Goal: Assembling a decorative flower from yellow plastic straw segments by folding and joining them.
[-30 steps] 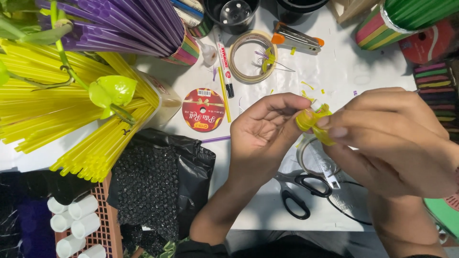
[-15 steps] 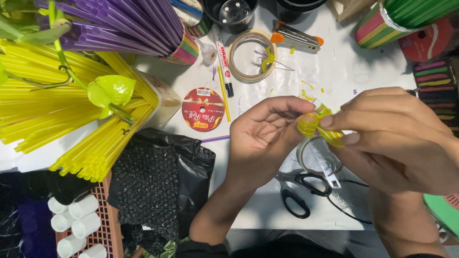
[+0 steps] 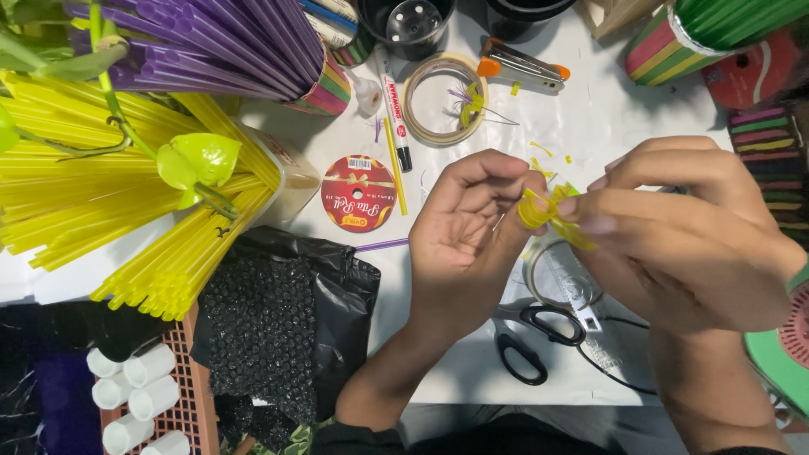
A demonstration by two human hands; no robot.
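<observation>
Both of my hands meet over the white table (image 3: 590,118) on a small yellow strip piece (image 3: 539,209), curled like a little flower. My left hand (image 3: 468,244) pinches its left side between thumb and fingers. My right hand (image 3: 683,236) pinches its right side with fingertips. Under my hands lie a clear tape roll (image 3: 556,278) and black-handled scissors (image 3: 539,333), partly hidden by my right wrist.
Yellow straws (image 3: 93,211) and purple straws (image 3: 211,42) fan out at the left with a green leaf (image 3: 198,160). A red ribbon spool (image 3: 359,193), marker (image 3: 394,109), tape ring (image 3: 444,97), orange-tipped stapler (image 3: 522,63), black bag (image 3: 278,329), and white cylinders (image 3: 135,396) lie around.
My fingers have shifted slightly on the yellow piece, the right fingertips sliding further over it. Nothing else moved.
</observation>
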